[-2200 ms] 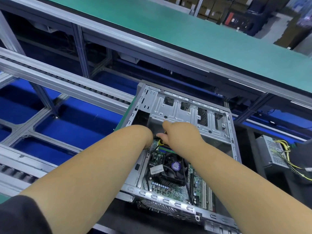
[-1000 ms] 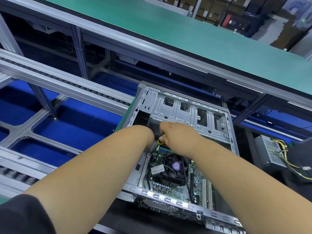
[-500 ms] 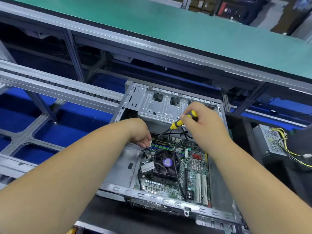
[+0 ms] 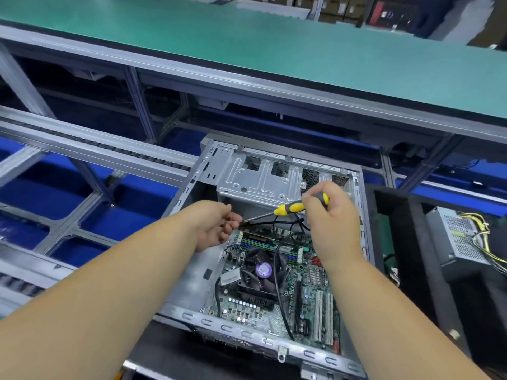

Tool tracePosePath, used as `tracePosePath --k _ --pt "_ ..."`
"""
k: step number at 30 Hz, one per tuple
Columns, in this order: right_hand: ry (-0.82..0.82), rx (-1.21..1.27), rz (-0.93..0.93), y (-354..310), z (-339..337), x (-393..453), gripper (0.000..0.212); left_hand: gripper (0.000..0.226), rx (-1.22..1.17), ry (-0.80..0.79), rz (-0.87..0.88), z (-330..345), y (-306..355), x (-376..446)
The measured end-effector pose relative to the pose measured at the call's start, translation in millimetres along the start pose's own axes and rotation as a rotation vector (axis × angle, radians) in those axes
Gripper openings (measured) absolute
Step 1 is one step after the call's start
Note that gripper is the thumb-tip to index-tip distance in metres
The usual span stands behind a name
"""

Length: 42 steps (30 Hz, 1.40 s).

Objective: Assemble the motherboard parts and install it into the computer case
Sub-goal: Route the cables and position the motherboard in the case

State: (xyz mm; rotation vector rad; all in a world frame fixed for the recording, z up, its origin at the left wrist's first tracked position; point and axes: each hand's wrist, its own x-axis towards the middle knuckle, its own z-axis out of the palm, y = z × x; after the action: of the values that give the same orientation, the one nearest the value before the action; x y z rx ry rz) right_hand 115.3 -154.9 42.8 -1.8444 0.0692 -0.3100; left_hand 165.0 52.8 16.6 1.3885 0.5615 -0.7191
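Observation:
An open grey computer case (image 4: pixel 192 270) lies flat before me with a green motherboard (image 4: pixel 310 292) inside it. A black fan cooler (image 4: pixel 260 272) with a purple label sits mid-board, and black cables loop over it. My right hand (image 4: pixel 333 223) grips the yellow and black handle of a screwdriver (image 4: pixel 290 208), held above the board's far edge with the shaft slanting down to the left. My left hand (image 4: pixel 216 224) is at the shaft's tip, fingers pinched there; what they pinch is too small to tell.
The case's drive cage (image 4: pixel 263 179) stands just beyond my hands. A grey power supply (image 4: pixel 461 242) with yellow wires sits in a black tray at the right. A green conveyor belt (image 4: pixel 274 37) runs across the back, and aluminium rails (image 4: pixel 96 149) over blue panels lie to the left.
Both hands have come out from deep in the case near the drive cage. My right hand lifted the screwdriver up and right, and my left hand moved to its tip.

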Motion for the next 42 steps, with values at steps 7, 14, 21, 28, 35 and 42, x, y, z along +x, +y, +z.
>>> tracePosePath --k 7,14,21,28,35,42 --pt "-0.057 -0.034 -0.062 2.9 3.0 3.3 0.014 0.024 -0.026 -0.025 -0.019 -6.2 -4.6 9.7" --pt "-0.063 -0.007 -0.065 4.7 3.2 4.0 0.015 0.016 -0.107 -0.071 -0.031 -6.2 -5.1 11.6" --pt "-0.052 0.009 -0.067 6.4 2.7 4.7 0.014 0.014 -0.053 -0.067 -0.008 -5.1 -4.8 13.3" --pt "-0.076 -0.008 -0.076 9.1 3.8 5.2 0.009 0.024 -0.026 -0.12 -0.023 -7.3 -6.8 17.6" --pt "-0.048 0.011 -0.073 9.0 3.1 6.1 0.009 0.011 0.004 -0.105 0.027 -7.0 -4.8 17.6" --pt "-0.037 0.009 -0.077 8.2 1.7 5.7 0.012 0.008 -0.03 -0.107 0.03 -7.8 -2.9 16.1"
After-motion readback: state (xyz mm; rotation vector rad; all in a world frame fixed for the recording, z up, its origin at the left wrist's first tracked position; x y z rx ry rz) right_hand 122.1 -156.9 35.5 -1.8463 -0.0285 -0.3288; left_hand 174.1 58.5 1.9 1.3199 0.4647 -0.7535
